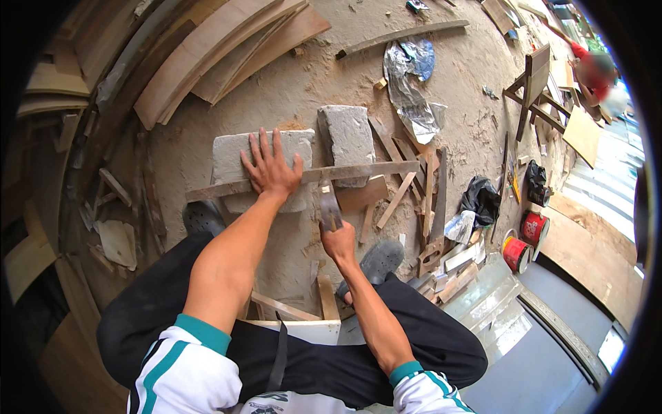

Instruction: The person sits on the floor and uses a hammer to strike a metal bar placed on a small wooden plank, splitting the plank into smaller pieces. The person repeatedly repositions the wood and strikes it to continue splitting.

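A long, narrow wooden strip lies across two pale concrete blocks, a left block and a right block. My left hand rests with fingers spread on the left block, its palm over the strip. In my closed right hand is a hammer, its metal head close to the strip's near edge between the blocks. Most of the hammer's handle is hidden by my fist. Beside the right block, a short brown board lies partly beneath the strip.
A handsaw lies among wood offcuts to my right, near a black plastic bag and red cans. Curved boards are stacked far left. A wooden chair and another person in red are far right.
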`<action>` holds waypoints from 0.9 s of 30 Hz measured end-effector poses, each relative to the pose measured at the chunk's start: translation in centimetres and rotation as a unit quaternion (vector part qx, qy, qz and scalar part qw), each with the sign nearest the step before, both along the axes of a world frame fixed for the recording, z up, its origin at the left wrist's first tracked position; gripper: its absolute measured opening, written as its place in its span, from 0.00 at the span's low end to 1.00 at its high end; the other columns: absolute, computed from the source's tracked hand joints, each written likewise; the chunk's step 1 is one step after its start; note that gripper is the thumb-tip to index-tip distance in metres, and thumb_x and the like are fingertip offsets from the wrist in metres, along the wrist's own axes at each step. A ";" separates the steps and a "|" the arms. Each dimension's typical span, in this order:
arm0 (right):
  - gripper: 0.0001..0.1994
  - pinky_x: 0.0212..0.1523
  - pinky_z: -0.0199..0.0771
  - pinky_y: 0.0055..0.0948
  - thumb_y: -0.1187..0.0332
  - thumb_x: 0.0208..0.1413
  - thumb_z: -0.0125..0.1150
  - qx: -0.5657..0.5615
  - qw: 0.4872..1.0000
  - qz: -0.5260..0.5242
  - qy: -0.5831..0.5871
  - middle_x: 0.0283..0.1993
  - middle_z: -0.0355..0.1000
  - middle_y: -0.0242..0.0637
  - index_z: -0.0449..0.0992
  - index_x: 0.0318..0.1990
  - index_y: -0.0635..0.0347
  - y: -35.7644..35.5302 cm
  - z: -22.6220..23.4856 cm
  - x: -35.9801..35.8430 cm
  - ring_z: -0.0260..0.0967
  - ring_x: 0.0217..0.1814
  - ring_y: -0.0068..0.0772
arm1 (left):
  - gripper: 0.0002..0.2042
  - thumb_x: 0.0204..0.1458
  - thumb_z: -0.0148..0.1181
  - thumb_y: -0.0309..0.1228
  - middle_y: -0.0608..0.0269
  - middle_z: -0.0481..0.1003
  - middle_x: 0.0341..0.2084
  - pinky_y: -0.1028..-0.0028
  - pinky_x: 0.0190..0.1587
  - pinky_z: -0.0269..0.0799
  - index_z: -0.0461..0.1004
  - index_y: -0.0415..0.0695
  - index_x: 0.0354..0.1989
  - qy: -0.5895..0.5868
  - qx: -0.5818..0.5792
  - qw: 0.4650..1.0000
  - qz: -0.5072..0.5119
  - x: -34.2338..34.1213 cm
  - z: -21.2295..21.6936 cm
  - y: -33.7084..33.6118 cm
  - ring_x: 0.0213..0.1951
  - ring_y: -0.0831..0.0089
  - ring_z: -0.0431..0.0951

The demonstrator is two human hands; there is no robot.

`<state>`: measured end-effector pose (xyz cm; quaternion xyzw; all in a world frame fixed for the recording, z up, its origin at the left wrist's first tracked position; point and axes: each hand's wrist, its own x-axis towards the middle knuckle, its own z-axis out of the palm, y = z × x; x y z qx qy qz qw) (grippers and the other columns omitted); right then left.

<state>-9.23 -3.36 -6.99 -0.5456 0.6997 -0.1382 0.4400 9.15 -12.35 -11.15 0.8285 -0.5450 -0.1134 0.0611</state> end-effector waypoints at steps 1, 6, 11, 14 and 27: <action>0.09 0.27 0.69 0.38 0.66 0.52 0.60 -0.037 0.998 0.013 -0.043 0.23 0.70 0.51 0.75 0.31 0.65 -0.1 0.5 -0.4 0.71 0.26 0.56 | 0.38 0.54 0.48 0.51 0.52 0.44 0.74 0.42 0.71 0.24 0.50 0.49 0.73 0.003 0.005 1.000 0.001 -0.2 -0.1 0.3 0.75 0.51 0.37; 0.10 0.25 0.69 0.38 0.66 0.54 0.61 -0.143 0.983 0.050 -0.105 0.21 0.69 0.51 0.75 0.30 0.65 -1.2 4.8 0.0 0.71 0.21 0.53 | 0.38 0.53 0.48 0.51 0.53 0.44 0.74 0.42 0.71 0.24 0.51 0.49 0.73 0.004 -0.007 1.000 0.007 0.3 -0.4 -0.1 0.75 0.51 0.37; 0.07 0.22 0.67 0.37 0.70 0.56 0.63 -0.269 0.960 0.062 -0.041 0.20 0.71 0.47 0.76 0.30 0.64 -2.9 6.4 2.1 0.72 0.20 0.48 | 0.39 0.52 0.48 0.51 0.53 0.43 0.74 0.42 0.71 0.24 0.51 0.49 0.73 0.014 -0.002 1.000 0.014 0.3 -0.3 0.0 0.75 0.52 0.36; 0.10 0.22 0.67 0.36 0.67 0.56 0.63 -0.266 0.961 0.072 -0.023 0.19 0.70 0.49 0.76 0.29 0.66 -3.3 5.6 1.9 0.71 0.19 0.46 | 0.39 0.52 0.48 0.51 0.53 0.43 0.74 0.42 0.71 0.24 0.52 0.49 0.73 0.024 -0.004 1.000 0.016 0.1 -0.1 0.0 0.75 0.52 0.35; 0.14 0.26 0.68 0.40 0.61 0.57 0.60 -0.143 0.989 0.017 -0.025 0.21 0.72 0.50 0.77 0.30 0.66 -4.1 8.6 1.5 0.70 0.20 0.44 | 0.38 0.53 0.47 0.51 0.53 0.44 0.74 0.40 0.70 0.23 0.51 0.50 0.73 0.033 -0.017 0.999 0.022 0.3 -0.5 0.0 0.75 0.51 0.35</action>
